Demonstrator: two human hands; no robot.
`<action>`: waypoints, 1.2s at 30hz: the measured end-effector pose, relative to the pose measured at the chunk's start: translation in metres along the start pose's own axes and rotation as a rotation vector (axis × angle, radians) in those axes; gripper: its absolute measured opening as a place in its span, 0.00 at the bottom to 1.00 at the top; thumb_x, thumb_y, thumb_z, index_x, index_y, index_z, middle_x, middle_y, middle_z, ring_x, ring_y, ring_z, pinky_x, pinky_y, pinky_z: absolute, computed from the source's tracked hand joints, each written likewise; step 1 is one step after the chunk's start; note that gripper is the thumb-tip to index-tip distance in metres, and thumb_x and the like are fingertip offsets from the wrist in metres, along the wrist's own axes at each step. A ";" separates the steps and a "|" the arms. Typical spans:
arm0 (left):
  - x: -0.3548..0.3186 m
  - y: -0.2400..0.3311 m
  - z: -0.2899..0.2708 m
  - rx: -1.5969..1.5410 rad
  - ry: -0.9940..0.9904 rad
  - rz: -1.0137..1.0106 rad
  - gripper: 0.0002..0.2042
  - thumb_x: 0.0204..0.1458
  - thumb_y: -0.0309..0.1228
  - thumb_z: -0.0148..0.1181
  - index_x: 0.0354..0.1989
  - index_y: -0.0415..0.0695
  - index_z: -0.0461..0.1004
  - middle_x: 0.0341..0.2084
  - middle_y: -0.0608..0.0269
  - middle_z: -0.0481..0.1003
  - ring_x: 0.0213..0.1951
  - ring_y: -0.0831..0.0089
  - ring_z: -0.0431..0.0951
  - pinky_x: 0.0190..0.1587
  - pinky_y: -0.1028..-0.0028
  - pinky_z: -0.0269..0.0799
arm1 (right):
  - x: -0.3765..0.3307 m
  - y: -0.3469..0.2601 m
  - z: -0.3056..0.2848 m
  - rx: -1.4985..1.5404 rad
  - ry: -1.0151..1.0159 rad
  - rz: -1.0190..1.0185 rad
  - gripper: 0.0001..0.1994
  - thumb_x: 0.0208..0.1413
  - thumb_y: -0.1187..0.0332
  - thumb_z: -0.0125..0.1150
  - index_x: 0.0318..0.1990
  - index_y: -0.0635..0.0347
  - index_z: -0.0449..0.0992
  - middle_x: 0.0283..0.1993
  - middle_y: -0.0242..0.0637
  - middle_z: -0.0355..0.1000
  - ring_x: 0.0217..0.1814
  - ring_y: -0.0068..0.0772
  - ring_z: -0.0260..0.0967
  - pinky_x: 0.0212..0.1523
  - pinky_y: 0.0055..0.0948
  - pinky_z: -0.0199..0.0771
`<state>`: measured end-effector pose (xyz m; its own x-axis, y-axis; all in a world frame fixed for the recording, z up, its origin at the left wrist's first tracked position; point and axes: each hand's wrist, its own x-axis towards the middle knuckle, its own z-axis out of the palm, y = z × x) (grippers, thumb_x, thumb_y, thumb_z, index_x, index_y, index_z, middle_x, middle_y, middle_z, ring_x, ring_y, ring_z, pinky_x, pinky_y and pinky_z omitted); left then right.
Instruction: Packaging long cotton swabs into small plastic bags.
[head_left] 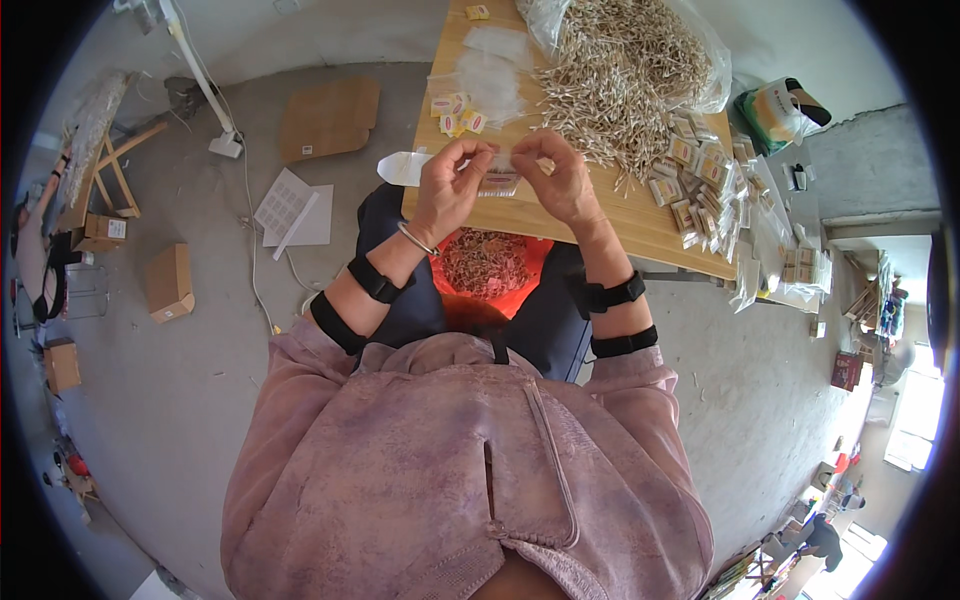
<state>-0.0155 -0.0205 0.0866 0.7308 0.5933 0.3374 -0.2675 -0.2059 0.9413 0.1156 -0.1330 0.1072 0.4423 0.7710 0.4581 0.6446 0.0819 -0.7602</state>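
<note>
**Filling a small clear bag at the table edge**

The left hand (pixel 447 190) and the right hand (pixel 553 178) meet over the near edge of the wooden table (pixel 620 225), fingers pinched together on a small clear bag (pixel 498 180) held between them. To do this well, keep the bag mouth pulled open with one hand's thumb and forefinger while the other feeds the sticks in straight, ends aligned, so none snag the film.

A big heap of thin pale sticks (pixel 620 70) lies in an open plastic sack further back, with empty bags (pixel 490 70) to its left and filled packets (pixel 700 180) along the right. An orange bag (pixel 487 268) of scraps sits in the lap. Around it is a concrete floor (pixel 200 380) with cardboard boxes (pixel 168 282) and paper sheets (pixel 292 208).
</note>
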 end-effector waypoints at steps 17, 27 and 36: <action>0.000 -0.003 -0.005 -0.039 0.004 0.058 0.05 0.55 0.24 0.53 0.37 0.36 0.70 0.32 0.66 0.75 0.33 0.83 0.72 0.37 0.82 0.69 | 0.006 -0.012 0.001 -0.091 -0.012 -0.094 0.07 0.42 0.73 0.62 0.31 0.61 0.74 0.32 0.37 0.70 0.38 0.39 0.66 0.42 0.33 0.66; -0.002 0.005 -0.003 0.107 -0.008 0.141 0.04 0.55 0.23 0.53 0.36 0.36 0.69 0.31 0.62 0.74 0.31 0.82 0.72 0.34 0.81 0.70 | 0.008 -0.017 0.006 -0.155 -0.056 -0.131 0.06 0.42 0.75 0.62 0.29 0.62 0.72 0.34 0.37 0.70 0.40 0.40 0.65 0.44 0.34 0.64; -0.004 -0.001 -0.006 -0.025 0.010 0.043 0.05 0.56 0.25 0.51 0.36 0.36 0.68 0.33 0.62 0.74 0.34 0.81 0.72 0.37 0.81 0.70 | 0.003 -0.004 -0.006 -0.083 -0.032 -0.049 0.05 0.43 0.73 0.63 0.26 0.62 0.73 0.29 0.37 0.70 0.37 0.40 0.64 0.42 0.33 0.64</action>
<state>-0.0212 -0.0180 0.0842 0.7119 0.5920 0.3777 -0.3148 -0.2119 0.9252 0.1179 -0.1348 0.1142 0.3894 0.7873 0.4781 0.7150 0.0689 -0.6958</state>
